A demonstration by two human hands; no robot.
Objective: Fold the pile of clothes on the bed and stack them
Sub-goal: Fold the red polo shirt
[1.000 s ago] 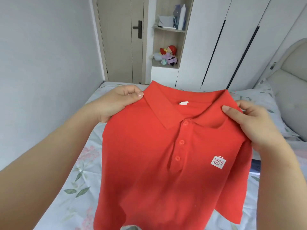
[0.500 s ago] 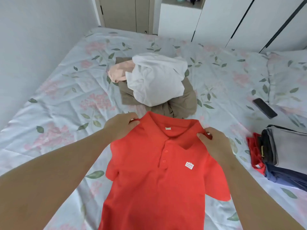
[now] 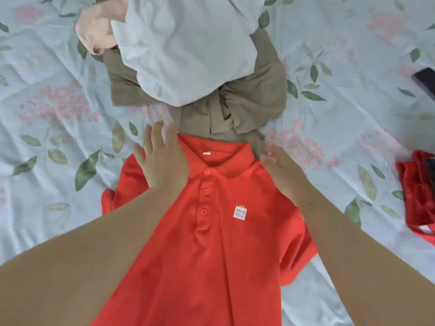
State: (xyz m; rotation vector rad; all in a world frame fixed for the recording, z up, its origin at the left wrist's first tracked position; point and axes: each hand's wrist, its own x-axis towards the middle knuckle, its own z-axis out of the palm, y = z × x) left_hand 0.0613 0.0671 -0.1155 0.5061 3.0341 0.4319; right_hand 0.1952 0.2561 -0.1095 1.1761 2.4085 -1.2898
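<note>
A red polo shirt with a small white logo lies face up on the flowered bed sheet, collar away from me. My left hand rests flat on its left shoulder with the fingers spread and straight. My right hand lies on the right shoulder near the collar, fingers relaxed and holding nothing. Beyond the collar sits the unfolded pile: a white garment on top of a khaki one, with a pale pink piece at its left.
A folded red garment shows at the right edge, part of a stack cut off by the frame. A dark phone lies on the sheet at the far right.
The shirt went from being held up in the air by its shoulders down onto the bed. Both hands let go of it and now rest flat on it. My view tilted down.
</note>
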